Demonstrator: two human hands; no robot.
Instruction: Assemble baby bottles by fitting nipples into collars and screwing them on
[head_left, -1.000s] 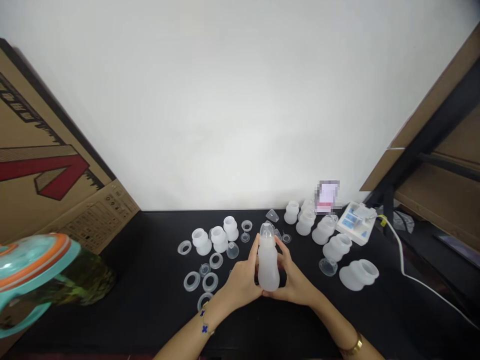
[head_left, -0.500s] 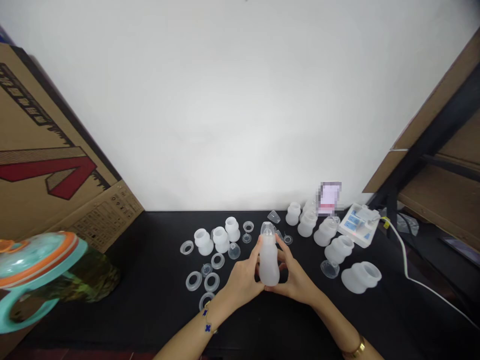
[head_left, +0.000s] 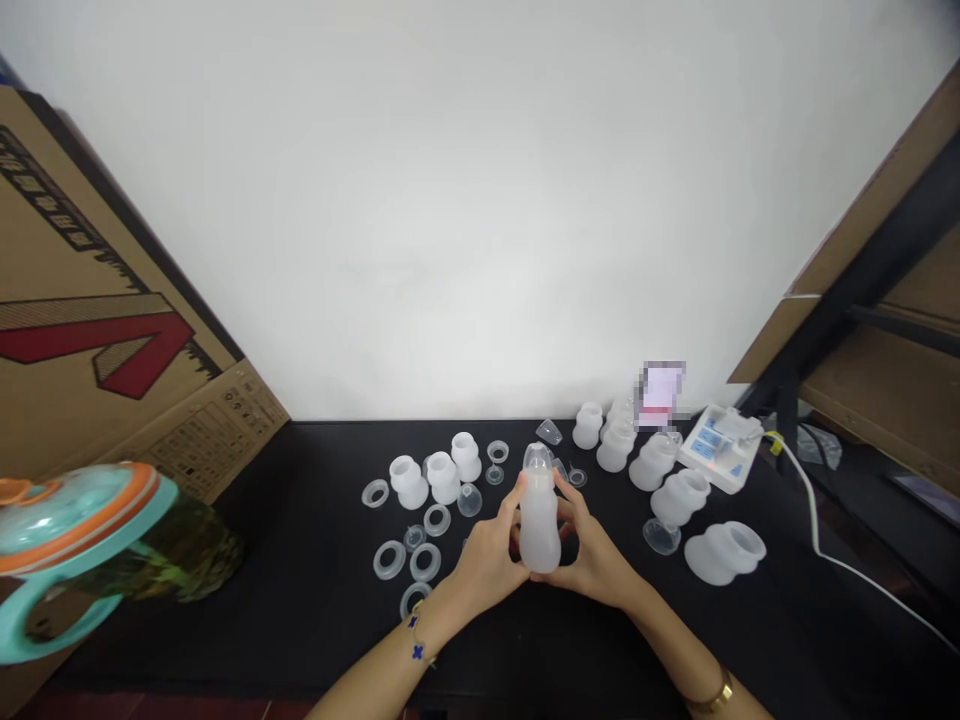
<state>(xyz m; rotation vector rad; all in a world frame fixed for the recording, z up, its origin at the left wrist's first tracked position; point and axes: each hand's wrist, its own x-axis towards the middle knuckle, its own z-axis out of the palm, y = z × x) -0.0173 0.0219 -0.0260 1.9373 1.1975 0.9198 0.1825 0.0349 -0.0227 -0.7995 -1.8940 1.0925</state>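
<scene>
A frosted baby bottle [head_left: 540, 520] with a clear domed cap [head_left: 537, 458] stands upright between my two hands. My left hand [head_left: 491, 550] grips its left side, and my right hand [head_left: 589, 555] grips the right side, thumbs low and fingers higher up. Left of them are several open bottle bodies [head_left: 409, 483] and loose collar rings [head_left: 425, 562], with a clear cap [head_left: 469, 500] among them. More bottle bodies [head_left: 679, 497] run in a slanting row to the right, some tipped over. A clear cap [head_left: 661, 537] lies beside that row.
On the black table [head_left: 300, 560], a large jug with a turquoise and orange lid [head_left: 90, 515] stands at the left. Behind it leans a cardboard box [head_left: 90, 300]. A white power strip [head_left: 716, 448] with a white cable [head_left: 814, 530] lies at the right, near a pixelated upright object [head_left: 660, 393].
Hardly anything differs. The whole view has shifted by a few pixels, while both hands keep the same hold on the bottle.
</scene>
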